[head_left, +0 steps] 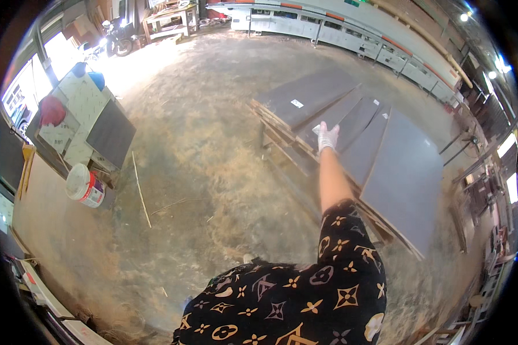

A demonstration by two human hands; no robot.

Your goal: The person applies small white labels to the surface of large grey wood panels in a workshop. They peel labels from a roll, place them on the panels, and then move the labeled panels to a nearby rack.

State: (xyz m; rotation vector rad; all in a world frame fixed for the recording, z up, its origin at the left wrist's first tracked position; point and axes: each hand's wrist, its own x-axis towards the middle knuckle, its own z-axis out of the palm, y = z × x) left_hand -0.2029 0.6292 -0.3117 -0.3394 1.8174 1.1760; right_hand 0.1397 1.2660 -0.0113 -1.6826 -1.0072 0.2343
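Note:
My right hand (327, 137), in a whitish glove, reaches forward over the near-left edge of a stack of dark grey boards (406, 178). Its fingers look extended and somewhat apart, with no held thing visible. Beneath and around it lie narrower grey panels (346, 112), several bearing small white labels; a larger grey panel (305, 95) lies beyond them. Whether the fingertips touch a panel or hover above it, I cannot tell. My left hand is out of the picture.
Left stand leaning boards (112, 133) with a red cloth (52, 111) on top, beside a white bucket (87, 186). Thin wood strips (139, 190) lie on the dusty floor. A long machine (334, 34) lines the back; a workbench (171, 22) and motorbike (119, 41) stand far left.

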